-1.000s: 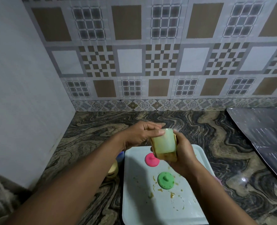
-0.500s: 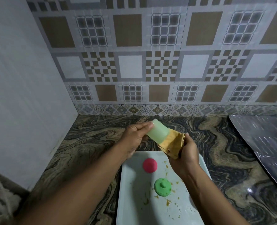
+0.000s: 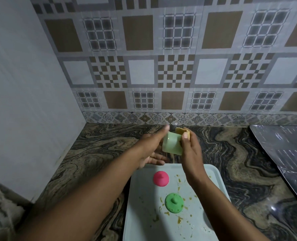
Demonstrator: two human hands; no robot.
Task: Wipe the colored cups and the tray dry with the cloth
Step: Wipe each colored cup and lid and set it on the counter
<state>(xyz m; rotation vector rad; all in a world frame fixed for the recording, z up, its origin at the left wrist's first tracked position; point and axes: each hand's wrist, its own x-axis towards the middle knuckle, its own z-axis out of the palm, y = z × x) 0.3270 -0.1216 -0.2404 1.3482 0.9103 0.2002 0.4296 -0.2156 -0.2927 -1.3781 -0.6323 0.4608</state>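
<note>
My left hand (image 3: 150, 150) cradles a pale green cup (image 3: 172, 144), held on its side above the counter just behind the tray. Its index finger lies along the cup's far edge and the other fingers sit under it. My right hand (image 3: 191, 150) grips a yellow cloth (image 3: 181, 132) against the cup's right end, with the thumb on the cup wall. A pale blue tray (image 3: 144, 214) lies below, smeared with yellow spots. On it stand a small pink domed cup (image 3: 160, 178) and a green one (image 3: 174, 202), both upside down.
The marbled stone counter (image 3: 100, 150) runs to a tiled back wall and a plain grey wall on the left. A shiny grey sheet (image 3: 283, 162) lies on the counter at the right. My forearms cover the tray's left and right edges.
Both hands moved from above the tray to just behind it. The cup turned from upright onto its side, and the cloth shifted from under the cup to its far right end.
</note>
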